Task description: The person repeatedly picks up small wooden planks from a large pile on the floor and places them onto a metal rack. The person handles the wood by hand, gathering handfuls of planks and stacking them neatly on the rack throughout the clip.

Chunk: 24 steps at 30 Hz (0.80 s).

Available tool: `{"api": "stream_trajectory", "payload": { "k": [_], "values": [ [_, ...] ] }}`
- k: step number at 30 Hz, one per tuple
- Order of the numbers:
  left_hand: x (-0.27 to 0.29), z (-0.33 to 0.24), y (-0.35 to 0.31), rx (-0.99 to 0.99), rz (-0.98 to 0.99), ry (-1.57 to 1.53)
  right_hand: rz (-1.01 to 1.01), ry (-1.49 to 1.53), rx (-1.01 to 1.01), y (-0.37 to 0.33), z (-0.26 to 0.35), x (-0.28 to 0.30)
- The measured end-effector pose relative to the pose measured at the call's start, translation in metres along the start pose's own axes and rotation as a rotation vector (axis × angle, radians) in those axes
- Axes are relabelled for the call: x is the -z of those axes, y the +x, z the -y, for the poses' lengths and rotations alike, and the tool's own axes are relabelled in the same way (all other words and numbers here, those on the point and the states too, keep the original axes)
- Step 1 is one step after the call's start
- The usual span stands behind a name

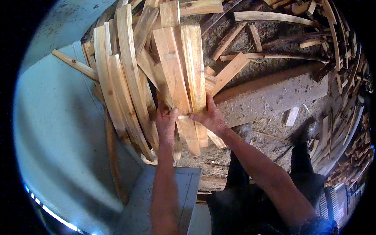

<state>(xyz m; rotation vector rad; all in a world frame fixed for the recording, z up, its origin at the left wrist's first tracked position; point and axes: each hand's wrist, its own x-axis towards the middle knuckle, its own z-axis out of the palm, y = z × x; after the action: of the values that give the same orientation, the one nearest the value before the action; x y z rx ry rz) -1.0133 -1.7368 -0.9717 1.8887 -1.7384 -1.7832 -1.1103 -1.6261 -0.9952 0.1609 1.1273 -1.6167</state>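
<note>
Two pale wooden boards lie side by side, pointing away from me, on top of a loose pile of similar boards. My left hand grips the near end of the left one, with the thumb on top and the other fingers hidden at its side. Around the near end of the right-hand board my right hand is closed, its thumb reaching across toward the left. Just below both hands, the ends of lower boards stick out toward me.
Long boards are heaped at the left against a pale blue panel. A thick timber beam crosses at the right. Scraps and chips litter the ground, and more offcuts are piled far right. A grey-blue box-like surface stands near my left forearm.
</note>
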Motion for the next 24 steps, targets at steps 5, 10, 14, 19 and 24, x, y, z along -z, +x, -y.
{"api": "stream_trajectory", "payload": {
  "k": [5,10,14,19,24],
  "values": [
    [-0.016,0.020,0.011,0.074,-0.108,-0.385,0.071,-0.308,-0.139,0.009,-0.017,0.017],
    [-0.008,0.003,0.001,0.290,-0.008,-0.544,0.132,-0.295,-0.257,-0.006,0.002,0.002],
    [-0.007,-0.018,-0.024,0.305,0.002,-0.484,0.127,-0.198,-0.232,-0.027,0.015,-0.006],
    [-0.021,-0.036,-0.043,0.328,0.155,-0.378,0.068,-0.182,-0.246,-0.057,0.050,0.011],
    [-0.073,-0.072,-0.045,0.269,0.403,-0.064,0.005,0.015,-0.250,-0.076,0.092,0.043]
  ]
}}
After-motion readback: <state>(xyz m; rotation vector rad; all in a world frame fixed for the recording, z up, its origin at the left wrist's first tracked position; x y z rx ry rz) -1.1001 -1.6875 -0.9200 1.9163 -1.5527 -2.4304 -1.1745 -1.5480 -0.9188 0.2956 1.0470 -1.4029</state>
